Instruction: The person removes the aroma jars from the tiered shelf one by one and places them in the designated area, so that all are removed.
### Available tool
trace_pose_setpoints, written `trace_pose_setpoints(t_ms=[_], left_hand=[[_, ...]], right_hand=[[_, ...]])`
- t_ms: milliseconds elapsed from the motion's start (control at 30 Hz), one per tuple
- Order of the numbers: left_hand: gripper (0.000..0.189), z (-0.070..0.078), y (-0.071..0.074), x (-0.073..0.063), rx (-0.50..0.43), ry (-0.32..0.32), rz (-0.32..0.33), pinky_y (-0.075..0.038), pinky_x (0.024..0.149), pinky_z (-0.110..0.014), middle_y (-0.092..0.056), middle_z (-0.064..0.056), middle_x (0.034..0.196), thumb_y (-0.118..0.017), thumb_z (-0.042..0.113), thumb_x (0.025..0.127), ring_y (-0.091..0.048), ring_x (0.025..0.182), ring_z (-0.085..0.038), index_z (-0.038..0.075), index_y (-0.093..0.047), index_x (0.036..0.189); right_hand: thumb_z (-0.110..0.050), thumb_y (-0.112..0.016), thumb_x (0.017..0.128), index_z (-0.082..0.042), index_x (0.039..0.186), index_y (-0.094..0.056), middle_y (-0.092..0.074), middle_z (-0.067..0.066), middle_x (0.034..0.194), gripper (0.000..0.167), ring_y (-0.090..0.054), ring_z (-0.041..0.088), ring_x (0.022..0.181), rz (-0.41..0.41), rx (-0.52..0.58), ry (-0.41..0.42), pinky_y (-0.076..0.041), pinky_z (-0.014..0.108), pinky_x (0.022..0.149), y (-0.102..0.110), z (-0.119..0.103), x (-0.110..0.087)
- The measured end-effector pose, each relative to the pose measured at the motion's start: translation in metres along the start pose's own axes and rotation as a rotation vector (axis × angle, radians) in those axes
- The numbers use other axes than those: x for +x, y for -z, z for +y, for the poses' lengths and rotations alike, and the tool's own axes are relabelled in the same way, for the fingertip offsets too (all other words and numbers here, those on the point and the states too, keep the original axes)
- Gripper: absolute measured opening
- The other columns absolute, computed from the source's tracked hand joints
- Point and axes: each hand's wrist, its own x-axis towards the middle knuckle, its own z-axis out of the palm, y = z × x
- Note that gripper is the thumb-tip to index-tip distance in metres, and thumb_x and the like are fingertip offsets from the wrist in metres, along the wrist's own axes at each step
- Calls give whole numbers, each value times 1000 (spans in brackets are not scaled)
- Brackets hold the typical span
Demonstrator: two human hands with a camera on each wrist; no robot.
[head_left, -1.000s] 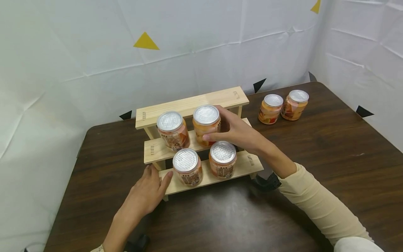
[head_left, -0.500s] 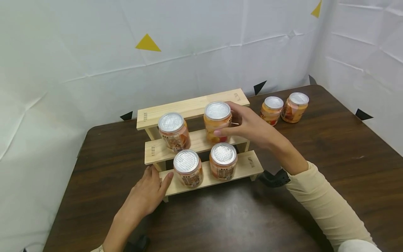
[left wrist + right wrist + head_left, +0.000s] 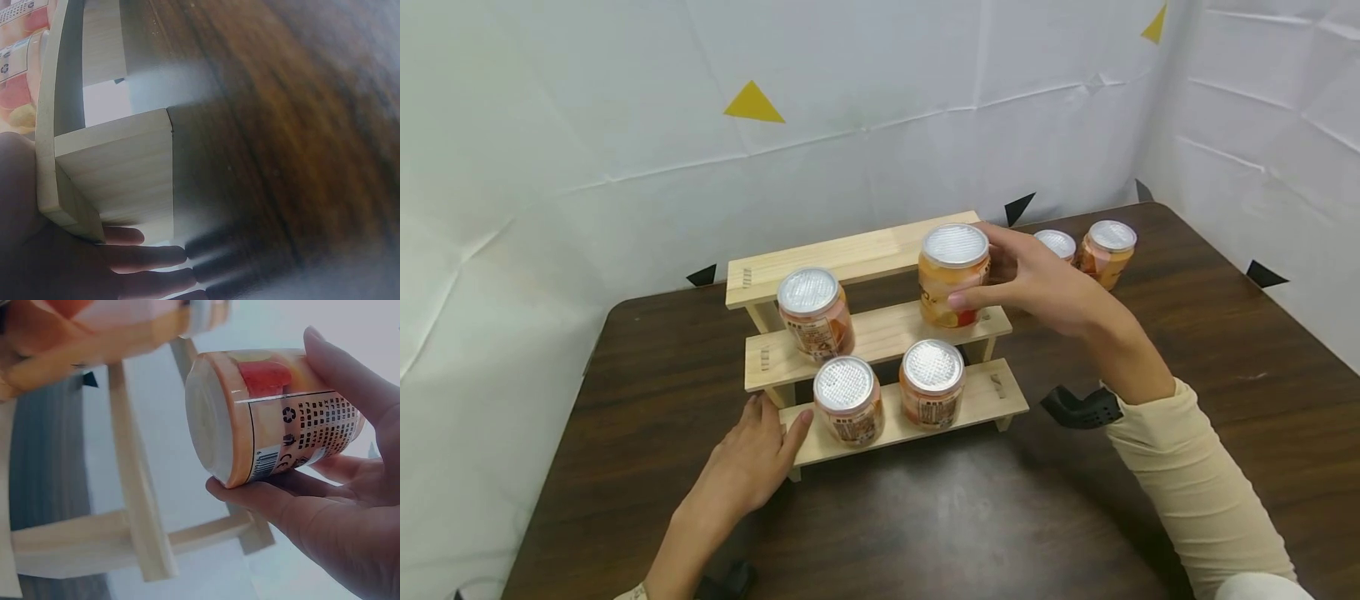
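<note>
A three-tier wooden display rack (image 3: 850, 258) stands on the dark table. My right hand (image 3: 1052, 283) grips a clear jar (image 3: 951, 287) with a silver lid and an orange fruit label, thumb in front and fingers behind. It overlaps the right part of the middle and top tiers; the right wrist view shows the bare underside of this jar (image 3: 209, 422). One similar jar (image 3: 815, 321) sits on the middle tier at left. Two more, a left jar (image 3: 850, 408) and a right jar (image 3: 934, 392), stand on the lowest tier. My left hand (image 3: 745, 454) holds that tier's left end, thumb on top, fingers along the leg (image 3: 125, 169).
Behind my right hand, at the table's back right, stand two further jars, one partly hidden (image 3: 1057, 243) and one in fuller view (image 3: 1105, 257). White sheeting (image 3: 865, 67) hangs behind the table. A black wrist device (image 3: 1081, 408) is near my right sleeve.
My right hand has carried its jar rightward and up from the middle of the middle tier, now partly covering one back-right jar. My left hand has stayed at the rack's end.
</note>
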Motion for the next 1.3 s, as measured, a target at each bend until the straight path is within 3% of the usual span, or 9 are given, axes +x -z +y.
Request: trace_pose_setpoints(t_ms=[233,467,933,1300], left_hand=[[103,-14,-13,11,19,-4,22,-49,108,-73,-30,-47,165,-27,69,115,-49,144,-63,-24,-29,159],[97,3,2,1,6,11,-32,-46,113,-71,-25,-49,167,-28,61,118,-43,149,-63,-26,-22,161],[92,0,2,-1,8,8,-20,-50,108,-72,-31,-46,164,-32,58,118,-50,143,-63,-24,-24,161],[91,-3,1,-1,10,4,-8,-50,107,-71,-34,-45,163,-33,58,118,-52,141,-62,-23,-26,160]], right_hand=[[-4,-84,95,-9,155,-55,-69,13,139,66,-67,25,126,21,28,23,-53,29,108,10,-5,-7],[0,-82,95,-6,146,-58,-73,7,130,57,-70,22,117,60,-22,40,-59,29,95,37,-6,-21],[-5,-83,95,-11,151,-57,-72,0,131,62,-68,18,116,98,-183,-1,-56,24,92,69,-1,-35],[2,-80,95,-12,148,-56,-72,-1,129,60,-69,18,112,131,-160,4,-58,23,89,86,9,-44]])
